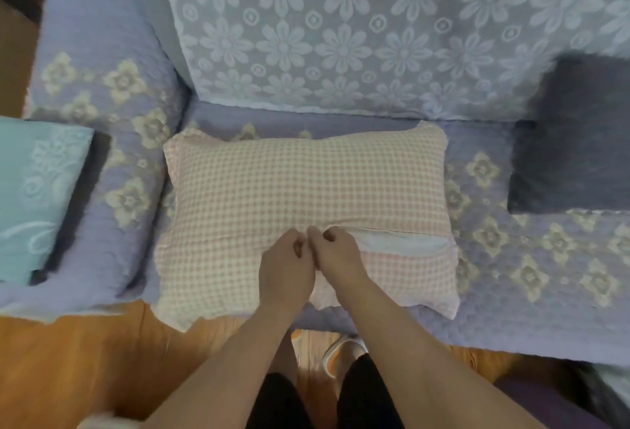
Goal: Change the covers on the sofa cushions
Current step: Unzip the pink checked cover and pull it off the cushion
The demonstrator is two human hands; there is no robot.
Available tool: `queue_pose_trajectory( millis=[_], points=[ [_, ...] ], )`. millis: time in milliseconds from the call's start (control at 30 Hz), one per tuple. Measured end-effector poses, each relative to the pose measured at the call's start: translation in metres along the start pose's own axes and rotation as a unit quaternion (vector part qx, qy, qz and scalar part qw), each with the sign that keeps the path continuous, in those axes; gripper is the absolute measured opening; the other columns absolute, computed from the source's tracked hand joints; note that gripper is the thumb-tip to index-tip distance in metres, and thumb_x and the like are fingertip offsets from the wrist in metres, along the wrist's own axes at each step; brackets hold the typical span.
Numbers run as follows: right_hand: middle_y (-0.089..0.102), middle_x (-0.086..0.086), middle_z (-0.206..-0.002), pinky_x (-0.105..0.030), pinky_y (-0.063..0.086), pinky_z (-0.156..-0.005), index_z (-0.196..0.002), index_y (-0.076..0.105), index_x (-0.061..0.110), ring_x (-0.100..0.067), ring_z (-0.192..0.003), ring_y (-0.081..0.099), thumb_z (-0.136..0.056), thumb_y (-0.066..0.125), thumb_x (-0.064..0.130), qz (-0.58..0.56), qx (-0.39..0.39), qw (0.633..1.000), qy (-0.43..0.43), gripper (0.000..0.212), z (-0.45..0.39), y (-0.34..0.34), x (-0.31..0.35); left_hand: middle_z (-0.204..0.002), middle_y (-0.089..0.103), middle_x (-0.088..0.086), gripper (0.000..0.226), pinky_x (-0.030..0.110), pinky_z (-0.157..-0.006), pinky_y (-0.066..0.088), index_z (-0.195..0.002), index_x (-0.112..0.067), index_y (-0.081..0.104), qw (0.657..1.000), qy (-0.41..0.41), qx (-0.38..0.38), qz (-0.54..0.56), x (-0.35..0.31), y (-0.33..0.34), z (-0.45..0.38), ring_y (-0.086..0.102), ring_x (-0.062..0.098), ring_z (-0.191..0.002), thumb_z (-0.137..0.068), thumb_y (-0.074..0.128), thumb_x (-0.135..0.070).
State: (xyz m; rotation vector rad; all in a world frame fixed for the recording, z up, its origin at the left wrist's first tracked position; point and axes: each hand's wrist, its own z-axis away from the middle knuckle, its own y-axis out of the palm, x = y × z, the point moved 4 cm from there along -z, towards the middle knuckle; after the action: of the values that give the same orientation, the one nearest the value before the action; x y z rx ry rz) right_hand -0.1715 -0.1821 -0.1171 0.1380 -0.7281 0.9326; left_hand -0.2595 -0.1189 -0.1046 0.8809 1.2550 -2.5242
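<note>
On the sofa seat lies a pink gingham cushion, flat, its zip opening facing us and gaping at the right to show white filling. Our left hand and right hand meet at the zip's closed end, both with fingers curled, pinching the cover fabric. A dark grey cushion leans at the right; a folded turquoise cover rests on the left armrest.
</note>
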Motion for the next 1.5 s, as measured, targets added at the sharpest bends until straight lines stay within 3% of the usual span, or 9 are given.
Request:
queue_pose_trajectory(
  millis=[400,567,733,867,967,1033,1133,1367,1500],
  points=[
    [0.058,-0.007,-0.067,-0.031,0.048,-0.057,-0.084,0.06,0.007,-0.019,-0.055,0.052,-0.098,0.059,0.012,-0.378,-0.116,0.916,0.072,0.016,0.091,-0.115,0.04,-0.075,0.062,0.011,0.019,0.033,-0.055,0.037,-0.075,-0.015,0.05,0.98,-0.101,-0.164,-0.051,0.018,-0.165,0.046,0.053,0.027,-0.065,-0.094,0.051,-0.011],
    [0.054,-0.008,-0.072,-0.033,0.045,-0.057,-0.095,0.057,0.005,-0.02,-0.059,0.048,-0.098,0.05,0.01,-0.288,-0.14,0.941,0.107,0.009,0.127,-0.163,0.032,-0.068,0.06,0.012,0.02,0.045,-0.058,0.049,-0.078,-0.009,0.059,0.986,0.032,-0.137,0.086,-0.041,-0.199,0.09,0.058,0.029,-0.063,-0.097,0.055,-0.014],
    [0.058,-0.005,-0.118,-0.031,0.05,-0.067,-0.126,0.057,0.016,-0.021,-0.089,0.062,-0.094,0.055,0.02,0.179,-0.176,0.964,-0.088,0.032,0.179,-0.121,0.062,-0.064,0.051,0.009,0.024,0.033,-0.056,0.039,-0.078,-0.004,0.058,0.975,0.131,-0.022,0.176,-0.111,-0.188,0.135,0.046,0.015,-0.057,-0.1,0.057,-0.013],
    [0.05,0.001,-0.113,-0.034,0.05,-0.07,-0.122,0.059,0.022,-0.017,-0.086,0.056,-0.089,0.063,0.023,0.285,-0.199,0.874,-0.341,0.034,0.218,-0.079,0.108,-0.061,0.053,-0.001,0.023,0.03,-0.057,0.041,-0.074,-0.009,0.06,0.968,0.163,0.021,0.188,-0.137,-0.185,0.145,0.046,0.011,-0.057,-0.097,0.059,-0.013],
    [0.056,0.002,-0.087,-0.036,0.045,-0.062,-0.096,0.066,0.018,-0.019,-0.075,0.051,-0.092,0.056,0.039,0.375,-0.261,0.746,-0.485,0.023,0.231,-0.09,0.132,-0.065,0.056,0.007,0.022,0.022,-0.055,0.04,-0.074,-0.01,0.061,0.965,0.202,0.042,0.159,-0.15,-0.19,0.153,0.046,0.007,-0.055,-0.096,0.061,-0.011],
    [0.052,0.002,-0.072,-0.035,0.038,-0.057,-0.076,0.061,0.017,-0.019,-0.066,0.046,-0.101,0.044,0.044,0.45,-0.274,0.662,-0.533,0.04,0.236,-0.096,0.14,-0.06,0.055,0.0,0.024,0.024,-0.054,0.041,-0.071,-0.016,0.06,0.97,0.215,0.034,0.108,-0.152,-0.189,0.157,0.047,0.007,-0.054,-0.095,0.062,-0.014],
    [0.049,0.001,-0.066,-0.034,0.031,-0.053,-0.067,0.055,0.017,-0.019,-0.061,0.044,-0.084,0.072,0.013,0.507,-0.285,0.61,-0.539,0.025,0.24,-0.099,0.144,-0.061,0.057,-0.005,0.025,0.035,-0.055,0.044,-0.07,-0.022,0.055,0.977,0.209,-0.042,-0.028,-0.151,-0.192,0.153,0.055,0.012,-0.06,-0.094,0.059,-0.022],
    [0.04,0.005,-0.059,-0.029,0.022,-0.047,-0.066,0.04,0.02,-0.013,-0.049,0.033,-0.084,0.06,0.019,0.446,-0.284,0.693,-0.489,0.027,0.237,-0.097,0.159,-0.08,0.059,-0.013,0.015,0.03,-0.06,0.044,-0.086,-0.034,0.054,0.975,0.201,-0.094,0.008,-0.143,-0.189,0.157,0.057,0.009,-0.076,-0.096,0.056,-0.045],
    [0.038,0.008,-0.055,-0.028,0.018,-0.045,-0.064,0.041,0.017,-0.014,-0.047,0.035,-0.086,0.057,0.021,0.385,-0.287,0.745,-0.464,0.027,0.245,-0.102,0.168,-0.12,0.044,-0.008,0.05,0.039,-0.083,0.046,-0.121,-0.029,0.04,0.984,0.16,-0.064,-0.036,-0.146,-0.167,0.162,0.046,0.016,-0.109,-0.088,0.051,-0.065]
  ],
)
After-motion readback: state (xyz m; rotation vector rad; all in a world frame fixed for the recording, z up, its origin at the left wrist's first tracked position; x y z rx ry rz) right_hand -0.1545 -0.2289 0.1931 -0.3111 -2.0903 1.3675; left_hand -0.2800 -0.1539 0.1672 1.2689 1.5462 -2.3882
